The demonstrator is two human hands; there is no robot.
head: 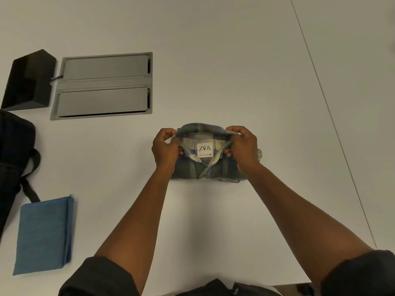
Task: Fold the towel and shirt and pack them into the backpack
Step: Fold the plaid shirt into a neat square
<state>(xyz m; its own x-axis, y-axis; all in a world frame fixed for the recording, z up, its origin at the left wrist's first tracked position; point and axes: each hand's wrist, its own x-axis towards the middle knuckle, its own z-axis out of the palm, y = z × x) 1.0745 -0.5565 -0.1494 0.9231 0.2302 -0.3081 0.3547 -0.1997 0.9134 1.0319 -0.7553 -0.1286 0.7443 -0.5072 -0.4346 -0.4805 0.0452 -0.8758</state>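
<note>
Step in hand looks like tidying the collar on the shirt (213,165), which already lies as a compact folded bundle on the desk (213,60). Left hand (165,149) pinches the collar's left end, right hand (242,149) pinches the right end; both have fingers curled round the fabric, one each side of the white label (204,151).

To do it well:
- pull both collar ends evenly so it lies flat and centred, no twist
- keep the bundle pressed down while tugging, otherwise the folds underneath may open
- smooth the lower edge before lifting; the bottom right corner looks a bit loose, though the right wrist covers part of it so I can't be sure
- lift from under with both hands when moving it, not by the collar

Layout: shirt sits mid-desk, straight ahead of the person, between the two forearms' ends. Towel (42,233) is folded, blue, lying at the near left, well apart from both hands. Backpack (15,159) is at the far left edge, only partly in view, just beside the towel; can't tell if it's open. Nothing packed yet by the look of it, so I'd judge folding nearly done, packing still to come.
</note>
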